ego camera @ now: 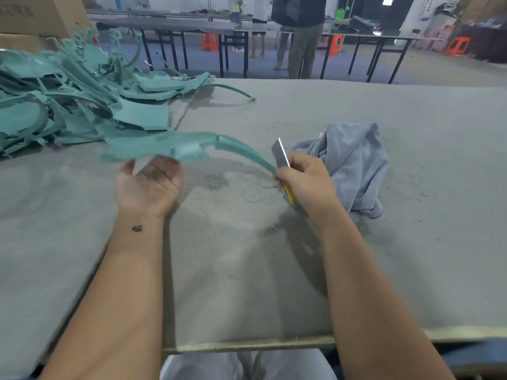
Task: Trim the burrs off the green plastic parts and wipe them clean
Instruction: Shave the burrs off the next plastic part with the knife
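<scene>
Green plastic part (164, 148) was held above the table (411, 242) for trimming.
The left hand (149, 185) gripped its broad end; the right hand (303, 182), clasping a utility knife (281, 157), steadied its thin tip, probably to bare the burred edge; cloth (354, 165) just right, untrimmed pile (68, 105) far left.

Work surface: I am looking down at a table (411, 270) covered in grey ribbed fabric, its near edge showing a pale strip.
Pile: a heap of green plastic parts (68, 105) is lying on the table, well to the left of and beyond where I am gripping.
Stray part: one thin curved green strip (233, 90) is resting at the pile's right edge, far beyond the grip.
Cloth: a crumpled grey-blue cloth (354, 165) is sitting just right of the grip.
Trimmings: fine green shavings (258, 194) and dark dust are lying directly below the grip.
</scene>
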`<move>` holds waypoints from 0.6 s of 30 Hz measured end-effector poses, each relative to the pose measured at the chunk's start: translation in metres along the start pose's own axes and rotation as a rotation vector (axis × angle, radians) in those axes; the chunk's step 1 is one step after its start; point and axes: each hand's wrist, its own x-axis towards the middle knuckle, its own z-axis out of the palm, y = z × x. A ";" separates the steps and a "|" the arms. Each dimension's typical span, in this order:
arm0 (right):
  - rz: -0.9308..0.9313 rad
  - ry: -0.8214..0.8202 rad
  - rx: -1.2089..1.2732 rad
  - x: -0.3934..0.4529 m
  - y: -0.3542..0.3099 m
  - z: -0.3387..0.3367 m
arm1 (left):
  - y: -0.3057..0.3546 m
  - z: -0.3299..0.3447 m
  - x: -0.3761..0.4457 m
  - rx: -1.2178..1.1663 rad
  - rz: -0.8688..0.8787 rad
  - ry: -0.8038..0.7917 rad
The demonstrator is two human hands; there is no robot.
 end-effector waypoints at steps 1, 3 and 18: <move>-0.008 0.016 0.028 0.001 0.001 0.001 | 0.000 -0.001 -0.001 -0.029 -0.019 -0.095; -0.020 0.067 0.093 0.003 0.004 0.004 | -0.005 0.003 -0.002 0.067 -0.038 -0.180; 0.134 0.049 0.533 -0.009 -0.012 0.042 | -0.078 0.027 -0.020 1.467 0.084 -0.194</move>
